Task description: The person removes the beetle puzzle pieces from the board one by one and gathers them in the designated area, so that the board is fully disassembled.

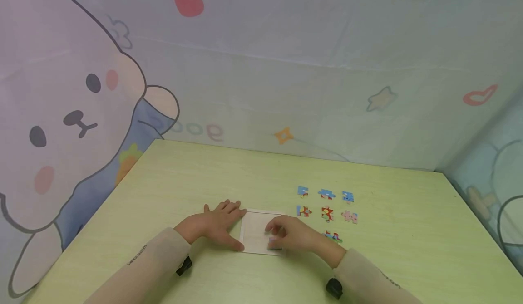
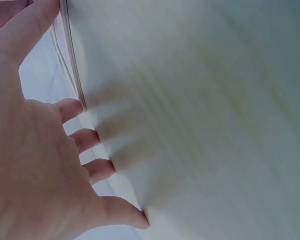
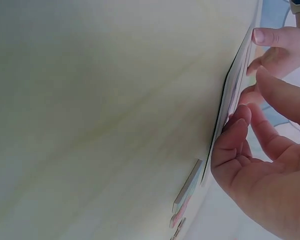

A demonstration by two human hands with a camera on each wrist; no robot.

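Note:
A shallow pale puzzle tray (image 1: pixel 255 231) lies flat on the table between the two hands. My left hand (image 1: pixel 220 224) has its fingers spread on the table, and its thumb touches the tray's left edge. Over the tray's right half is my right hand (image 1: pixel 292 235), fingers bent and resting low. Beneath its thumb, a jigsaw piece (image 1: pixel 274 243) shows in the near right part of the tray, partly covered. In the right wrist view, a gap separates the thumb from the curled fingers (image 3: pixel 230 140), and no piece is seen pinched between them.
To the right of the tray, loose jigsaw pieces lie in rows: several blue ones, a red one (image 1: pixel 327 213), a pink one (image 1: pixel 349 217), and a multicoloured one (image 1: pixel 333 236) near the right wrist. A printed cloth (image 1: pixel 261 68) hangs behind the table (image 1: pixel 392 245).

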